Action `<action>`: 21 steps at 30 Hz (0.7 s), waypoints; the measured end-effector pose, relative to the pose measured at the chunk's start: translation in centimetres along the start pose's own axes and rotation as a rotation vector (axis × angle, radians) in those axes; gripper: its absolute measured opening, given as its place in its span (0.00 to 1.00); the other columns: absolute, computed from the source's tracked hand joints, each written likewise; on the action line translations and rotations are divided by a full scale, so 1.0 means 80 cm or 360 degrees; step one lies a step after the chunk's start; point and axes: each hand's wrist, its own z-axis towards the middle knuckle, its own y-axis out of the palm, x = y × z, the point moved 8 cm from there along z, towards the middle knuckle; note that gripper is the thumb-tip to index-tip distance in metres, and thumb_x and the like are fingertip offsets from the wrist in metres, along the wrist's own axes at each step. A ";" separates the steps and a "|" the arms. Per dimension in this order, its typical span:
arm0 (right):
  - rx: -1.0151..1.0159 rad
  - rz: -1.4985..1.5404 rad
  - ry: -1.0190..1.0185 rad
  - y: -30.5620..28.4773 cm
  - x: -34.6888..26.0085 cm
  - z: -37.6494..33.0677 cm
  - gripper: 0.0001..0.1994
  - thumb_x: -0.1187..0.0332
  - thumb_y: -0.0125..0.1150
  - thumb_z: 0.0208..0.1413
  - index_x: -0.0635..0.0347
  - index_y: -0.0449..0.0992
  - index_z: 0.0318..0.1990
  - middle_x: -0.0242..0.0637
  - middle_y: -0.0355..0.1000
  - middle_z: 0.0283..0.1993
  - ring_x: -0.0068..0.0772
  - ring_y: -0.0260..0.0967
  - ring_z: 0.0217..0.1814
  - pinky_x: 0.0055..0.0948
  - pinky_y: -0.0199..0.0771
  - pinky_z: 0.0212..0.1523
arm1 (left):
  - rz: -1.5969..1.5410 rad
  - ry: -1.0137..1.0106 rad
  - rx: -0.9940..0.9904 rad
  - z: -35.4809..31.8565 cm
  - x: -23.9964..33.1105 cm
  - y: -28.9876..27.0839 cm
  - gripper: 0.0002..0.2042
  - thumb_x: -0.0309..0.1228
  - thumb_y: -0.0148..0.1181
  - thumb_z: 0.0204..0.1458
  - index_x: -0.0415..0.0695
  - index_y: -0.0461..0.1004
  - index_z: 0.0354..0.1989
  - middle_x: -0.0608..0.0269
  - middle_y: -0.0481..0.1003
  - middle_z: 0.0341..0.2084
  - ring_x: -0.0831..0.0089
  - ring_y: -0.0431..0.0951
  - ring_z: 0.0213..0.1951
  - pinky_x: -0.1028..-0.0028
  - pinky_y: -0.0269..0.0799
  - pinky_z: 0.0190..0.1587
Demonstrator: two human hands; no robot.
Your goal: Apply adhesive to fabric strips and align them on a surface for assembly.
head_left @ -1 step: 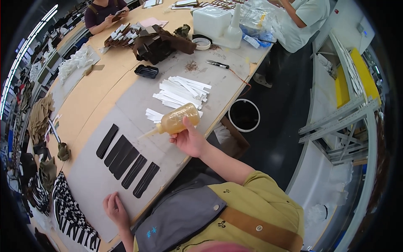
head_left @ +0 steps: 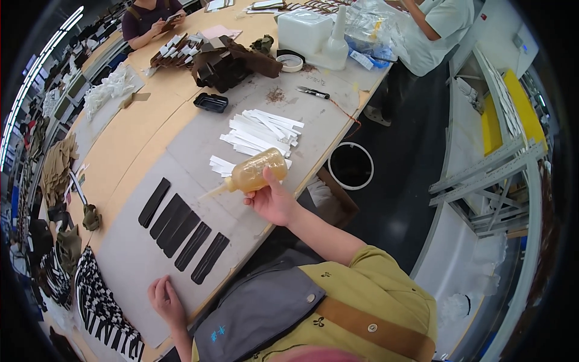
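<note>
My right hand point(head_left: 274, 202) grips an amber squeeze bottle point(head_left: 256, 171), held tilted with its thin nozzle pointing down-left over the grey mat point(head_left: 129, 259). Several black strips point(head_left: 181, 232) lie side by side on the mat just left of the nozzle tip, which does not touch them. Behind the bottle lies a pile of white strips point(head_left: 262, 133). My left hand point(head_left: 166, 300) rests flat on the mat near the table's front edge, fingers apart, holding nothing.
Farther back on the table are a small black tray point(head_left: 211, 102), snips point(head_left: 313, 92), a tape roll point(head_left: 292, 61), a white jug point(head_left: 310, 30) and a heap of dark brown pieces point(head_left: 232, 60). A round bin point(head_left: 351, 166) stands on the floor. Two other people work at the far end.
</note>
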 end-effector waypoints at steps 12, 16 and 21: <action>-0.0003 0.0003 -0.0014 0.012 -0.010 -0.003 0.24 0.43 0.64 0.59 0.52 0.72 0.51 0.25 0.73 0.40 0.20 0.69 0.36 0.28 0.73 0.42 | -0.0010 0.0043 -0.0010 0.003 0.006 0.005 0.07 0.21 0.57 0.61 0.38 0.80 0.44 0.55 0.74 0.42 0.64 0.76 0.43 0.71 0.73 0.43; 0.0046 -0.0007 -0.0017 -0.006 0.001 -0.001 0.24 0.43 0.63 0.61 0.54 0.72 0.50 0.26 0.73 0.39 0.22 0.68 0.36 0.29 0.73 0.43 | -0.0002 0.0028 0.0011 -0.001 -0.005 0.002 0.07 0.21 0.57 0.60 0.38 0.80 0.44 0.55 0.75 0.41 0.62 0.76 0.43 0.70 0.73 0.43; -0.0064 0.0023 0.0031 0.009 0.001 -0.003 0.24 0.43 0.60 0.62 0.54 0.73 0.50 0.27 0.72 0.38 0.21 0.69 0.40 0.28 0.73 0.45 | 0.0044 0.0051 0.0001 -0.002 -0.007 0.005 0.07 0.21 0.57 0.60 0.38 0.80 0.44 0.54 0.74 0.41 0.62 0.75 0.42 0.69 0.72 0.44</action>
